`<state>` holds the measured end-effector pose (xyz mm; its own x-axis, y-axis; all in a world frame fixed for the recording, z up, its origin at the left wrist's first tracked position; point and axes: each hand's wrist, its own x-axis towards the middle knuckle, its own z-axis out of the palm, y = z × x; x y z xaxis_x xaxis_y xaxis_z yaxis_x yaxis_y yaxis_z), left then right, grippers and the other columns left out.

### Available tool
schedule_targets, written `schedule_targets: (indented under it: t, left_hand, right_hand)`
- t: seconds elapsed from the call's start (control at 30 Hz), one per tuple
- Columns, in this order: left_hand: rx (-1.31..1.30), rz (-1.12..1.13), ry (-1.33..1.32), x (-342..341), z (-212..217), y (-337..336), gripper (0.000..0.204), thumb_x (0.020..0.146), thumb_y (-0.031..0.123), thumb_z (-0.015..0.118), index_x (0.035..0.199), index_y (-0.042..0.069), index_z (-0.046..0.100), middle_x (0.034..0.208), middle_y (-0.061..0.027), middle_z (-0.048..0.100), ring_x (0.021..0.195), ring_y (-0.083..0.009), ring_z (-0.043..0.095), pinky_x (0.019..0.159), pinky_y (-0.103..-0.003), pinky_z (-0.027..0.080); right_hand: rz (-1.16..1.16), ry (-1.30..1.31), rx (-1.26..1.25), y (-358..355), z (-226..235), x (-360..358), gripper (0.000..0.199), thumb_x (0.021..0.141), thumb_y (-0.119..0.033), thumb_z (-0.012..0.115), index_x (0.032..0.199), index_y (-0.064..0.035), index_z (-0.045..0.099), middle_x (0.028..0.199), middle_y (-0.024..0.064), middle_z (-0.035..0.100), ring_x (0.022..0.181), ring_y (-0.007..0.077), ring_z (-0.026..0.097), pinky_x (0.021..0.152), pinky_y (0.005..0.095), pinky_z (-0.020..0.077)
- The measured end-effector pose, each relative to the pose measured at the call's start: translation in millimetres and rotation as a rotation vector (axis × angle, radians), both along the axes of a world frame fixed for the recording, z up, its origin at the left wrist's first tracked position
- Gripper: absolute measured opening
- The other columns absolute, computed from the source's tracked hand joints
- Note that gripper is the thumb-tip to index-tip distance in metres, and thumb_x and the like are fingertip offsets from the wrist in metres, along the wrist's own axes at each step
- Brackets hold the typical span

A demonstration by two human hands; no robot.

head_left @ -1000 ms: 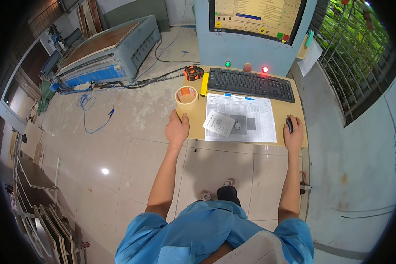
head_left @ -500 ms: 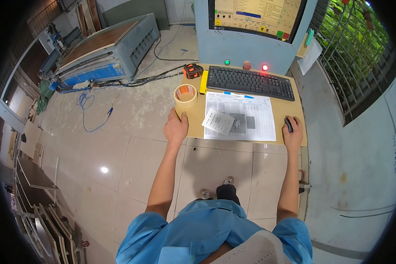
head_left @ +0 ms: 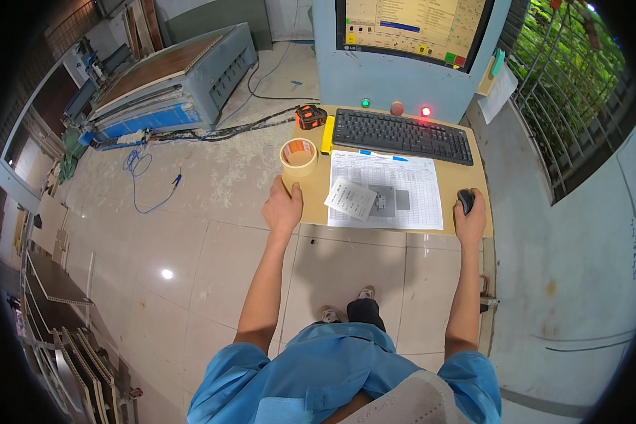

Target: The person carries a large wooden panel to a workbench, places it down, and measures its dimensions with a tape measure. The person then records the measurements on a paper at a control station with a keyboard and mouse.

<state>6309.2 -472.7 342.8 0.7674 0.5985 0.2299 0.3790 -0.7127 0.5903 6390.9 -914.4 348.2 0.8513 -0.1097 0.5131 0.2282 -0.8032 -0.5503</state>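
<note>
My right hand [head_left: 470, 218] rests over a black computer mouse [head_left: 466, 201] at the right end of a tan board [head_left: 316, 205]. With thumb on top, my left hand [head_left: 283, 206] grips the board's left edge; its fingertips are partly hidden. Just beyond it stands a roll of tape [head_left: 299, 157]. A printed sheet [head_left: 417, 173] lies in the middle, with a small white label [head_left: 350, 198] across its left part and a blue-and-white pen [head_left: 383, 155] along its top. Behind the sheet is a black keyboard [head_left: 403, 134].
An orange-and-black tape measure [head_left: 310, 116] and a yellow object [head_left: 328, 135] sit left of the keyboard. A blue cabinet with a screen [head_left: 413, 28] and lit buttons rises behind. A large machine bed [head_left: 169, 78] stands far left, with cables [head_left: 226, 131] on the floor. A wall closes the right.
Both hands stay where they were, on the mouse and the board's edge. The whole scene has shifted very slightly downward in view.
</note>
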Motion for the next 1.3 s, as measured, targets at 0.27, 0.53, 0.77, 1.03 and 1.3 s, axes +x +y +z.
schedule_targets:
  t: [0.27, 0.53, 0.77, 1.03, 1.3]
  left_hand:
    - [-0.005, 0.005, 0.008, 0.0, 0.3, -0.1, 0.053, 0.097, 0.039, 0.059, 0.14, 0.008, 0.052, 0.122, -0.0232, 0.07, 0.098, -0.0463, 0.071, 0.084, -0.055, 0.056]
    - [-0.004, 0.002, 0.0, -0.3, 0.4, 0.2, 0.053, 0.097, 0.039, 0.059, 0.139, 0.008, 0.052, 0.12, -0.0232, 0.07, 0.098, -0.0463, 0.071, 0.084, -0.056, 0.055]
    - [0.004, 0.004, -0.004, 0.2, -0.9, 0.5, 0.051, 0.097, 0.039, 0.059, 0.138, 0.008, 0.053, 0.12, -0.0225, 0.07, 0.098, -0.0455, 0.071, 0.084, -0.055, 0.055]
    - [0.006, 0.013, 0.007, 1.1, -2.1, 0.6, 0.051, 0.098, 0.04, 0.058, 0.137, 0.008, 0.053, 0.121, -0.0214, 0.07, 0.099, -0.0446, 0.071, 0.084, -0.055, 0.055]
    - [0.036, -0.124, -0.067, 13.4, -40.1, 38.2, 0.05, 0.103, 0.042, 0.055, 0.128, 0.0, 0.059, 0.104, -0.0282, 0.071, 0.092, -0.0466, 0.069, 0.075, -0.056, 0.053]
  right_hand:
    - [0.02, -0.039, -0.038, -0.1, -1.6, 0.3, 0.052, 0.089, -0.011, 0.067, 0.139, -0.0016, 0.055, 0.132, 0.02, 0.062, 0.123, 0.0399, 0.058, 0.105, 0.047, 0.0466]
    - [-0.012, 0.087, 0.024, -0.7, 1.5, -1.6, 0.052, 0.088, -0.01, 0.067, 0.139, -0.0023, 0.055, 0.133, 0.0201, 0.062, 0.123, 0.0399, 0.058, 0.105, 0.0465, 0.0467]
    - [0.019, -0.035, -0.041, -2.1, -2.9, 1.3, 0.053, 0.089, -0.012, 0.067, 0.14, -0.0031, 0.055, 0.134, 0.0201, 0.062, 0.125, 0.0399, 0.057, 0.107, 0.0464, 0.0456]
    - [-0.012, 0.002, 0.002, -2.3, -6.4, 2.7, 0.055, 0.089, -0.013, 0.067, 0.141, -0.0015, 0.054, 0.136, 0.0206, 0.061, 0.127, 0.0404, 0.057, 0.108, 0.0466, 0.0451]
    - [-0.096, -0.02, 0.163, -5.6, -17.6, 13.7, 0.069, 0.085, -0.032, 0.077, 0.143, -0.0034, 0.053, 0.146, 0.0216, 0.055, 0.135, 0.0392, 0.053, 0.113, 0.0459, 0.0429]
